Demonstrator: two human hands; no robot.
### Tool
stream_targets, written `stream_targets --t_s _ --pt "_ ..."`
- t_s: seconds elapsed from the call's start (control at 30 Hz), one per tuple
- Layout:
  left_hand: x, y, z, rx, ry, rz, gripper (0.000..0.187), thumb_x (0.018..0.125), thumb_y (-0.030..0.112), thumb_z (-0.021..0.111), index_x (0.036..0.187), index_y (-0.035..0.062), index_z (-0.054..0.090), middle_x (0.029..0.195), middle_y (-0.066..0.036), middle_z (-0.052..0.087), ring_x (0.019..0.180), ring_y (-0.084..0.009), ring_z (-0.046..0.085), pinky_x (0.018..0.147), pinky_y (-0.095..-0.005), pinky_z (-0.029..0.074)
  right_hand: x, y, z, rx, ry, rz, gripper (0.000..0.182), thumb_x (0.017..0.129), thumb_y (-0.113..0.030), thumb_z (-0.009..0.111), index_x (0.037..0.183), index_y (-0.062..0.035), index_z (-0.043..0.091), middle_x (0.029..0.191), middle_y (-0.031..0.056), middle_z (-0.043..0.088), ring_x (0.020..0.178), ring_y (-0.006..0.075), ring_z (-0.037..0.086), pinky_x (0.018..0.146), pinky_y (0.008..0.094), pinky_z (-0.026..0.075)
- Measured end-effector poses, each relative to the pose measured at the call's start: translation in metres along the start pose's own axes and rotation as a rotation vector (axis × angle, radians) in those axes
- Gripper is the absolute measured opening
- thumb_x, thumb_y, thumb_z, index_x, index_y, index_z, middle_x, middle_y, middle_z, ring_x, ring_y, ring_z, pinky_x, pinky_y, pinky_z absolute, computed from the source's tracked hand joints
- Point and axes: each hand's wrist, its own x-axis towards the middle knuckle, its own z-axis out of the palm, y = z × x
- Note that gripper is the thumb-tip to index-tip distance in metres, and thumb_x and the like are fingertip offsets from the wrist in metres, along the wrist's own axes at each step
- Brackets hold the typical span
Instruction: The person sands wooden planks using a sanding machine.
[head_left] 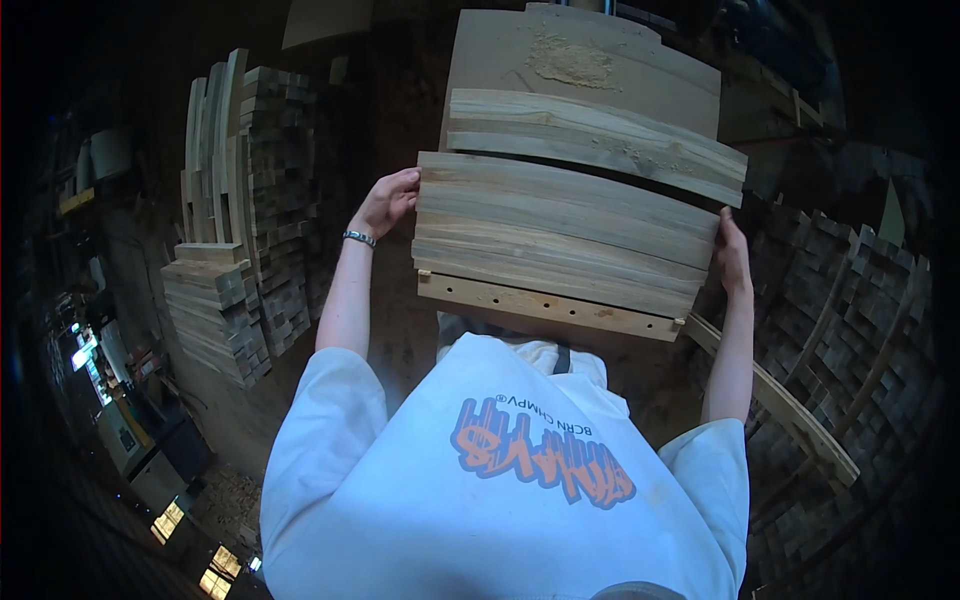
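Observation:
Several pale wooden boards (pixel 560 212) lie side by side in front of me, forming a slightly fanned block. My left hand (pixel 388 205), with a bracelet at the wrist, presses its curled fingers against their left ends. At the opposite ends, my right hand (pixel 733 250) grips the boards, its fingers partly hidden behind the edge. Beyond a dark gap lie more loose boards (pixel 590 130) with sawdust on them. Nearest my body runs a wooden strip (pixel 545 305) with a row of drilled holes and a small peg near each end.
Behind the boards is a flat panel (pixel 480 50) bearing a heap of sawdust (pixel 572 62). Stacked lumber (pixel 215 300) stands on the left. A large stack of wood pieces (pixel 800 290) fills the right, with a long batten (pixel 790 410) beside it.

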Motion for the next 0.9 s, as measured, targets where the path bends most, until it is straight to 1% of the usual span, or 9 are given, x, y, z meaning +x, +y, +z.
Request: stream_targets --t_s 0.07,0.13,0.27,0.33,0.47,0.77,0.83,0.87,0.9 --pt "0.015 0.008 -0.001 0.021 0.075 0.018 0.037 0.093 0.027 0.057 0.117 -0.0027 0.057 0.105 -0.009 0.063 0.097 -0.014 0.06 0.087 -0.0292 0.048 0.017 -0.011 -0.004 0.237 0.146 -0.154 0.052 0.094 -0.04 0.055 0.128 -0.0018 0.052 0.113 0.0049 0.06 0.109 0.017 0.054 0.096 0.033 0.04" --pt "0.027 0.019 -0.005 0.057 0.244 0.051 0.04 0.095 0.031 0.055 0.115 -0.0027 0.059 0.107 -0.01 0.064 0.099 -0.0148 0.059 0.088 -0.0315 0.048 0.034 -0.015 -0.011 0.028 0.114 -0.17 0.049 0.092 -0.035 0.06 0.125 0.0006 0.054 0.112 0.0047 0.061 0.106 0.0154 0.055 0.094 0.0301 0.041" --pt "0.045 0.036 0.016 0.298 0.287 0.088 0.032 0.089 0.024 0.065 0.106 -0.0031 0.066 0.101 -0.01 0.067 0.095 -0.0147 0.061 0.082 -0.0287 0.05 0.024 -0.031 0.009 -0.133 0.0 -0.084 0.043 0.092 -0.027 0.062 0.122 0.0028 0.054 0.11 0.0023 0.062 0.106 0.0092 0.054 0.094 0.0243 0.039" --pt "0.04 0.037 0.019 0.268 0.311 0.078 0.029 0.087 0.021 0.068 0.104 -0.003 0.067 0.098 -0.008 0.067 0.091 -0.0141 0.062 0.079 -0.0284 0.051 0.025 -0.027 0.009 -0.175 -0.003 -0.125 0.055 0.088 -0.035 0.066 0.125 0.0043 0.053 0.119 0.007 0.058 0.112 0.0157 0.051 0.097 0.0277 0.036" --pt "0.037 0.027 0.012 0.187 0.268 0.158 0.03 0.087 0.017 0.068 0.109 -0.004 0.063 0.103 -0.009 0.066 0.095 -0.0147 0.062 0.086 -0.0297 0.051 0.023 -0.014 -0.002 -0.117 -0.044 -0.06 0.06 0.089 -0.036 0.064 0.13 0.0051 0.048 0.126 0.0094 0.054 0.119 0.018 0.046 0.101 0.0274 0.032" --pt "0.038 0.036 0.006 0.213 0.136 -0.021 0.04 0.083 0.016 0.071 0.115 -0.0031 0.058 0.107 -0.008 0.063 0.101 -0.0138 0.059 0.09 -0.0268 0.047 0.028 -0.031 0.006 -0.188 -0.053 -0.013 0.068 0.086 -0.046 0.064 0.13 0.0038 0.048 0.126 0.0112 0.054 0.121 0.0196 0.045 0.102 0.0298 0.031" --pt "0.04 0.034 0.0 0.197 0.115 -0.026 0.039 0.083 0.015 0.07 0.115 -0.003 0.058 0.107 -0.008 0.063 0.101 -0.0137 0.059 0.089 -0.027 0.047 0.026 -0.032 0.008 -0.236 -0.001 -0.04 0.045 0.09 -0.038 0.062 0.117 -0.0016 0.058 0.105 0.0018 0.061 0.094 0.0092 0.055 0.079 0.0238 0.043" --pt "0.042 0.034 -0.002 0.178 0.098 -0.035 0.038 0.084 0.015 0.069 0.116 -0.0029 0.058 0.107 -0.008 0.063 0.101 -0.0136 0.059 0.089 -0.0272 0.048 0.024 -0.034 0.01 -0.252 0.031 -0.018 0.048 0.09 -0.041 0.062 0.119 -0.0028 0.057 0.105 -0.0001 0.061 0.089 0.0065 0.054 0.072 0.0222 0.041" --pt "0.043 0.034 -0.002 0.164 0.071 -0.047 0.036 0.085 0.015 0.068 0.115 -0.0024 0.058 0.106 -0.008 0.063 0.101 -0.0135 0.059 0.089 -0.0278 0.048 0.036 -0.023 -0.001 -0.269 0.049 -0.025 0.056 0.087 -0.045 0.063 0.121 -0.001 0.056 0.111 0.0047 0.06 0.1 0.0124 0.052 0.084 0.0285 0.039"
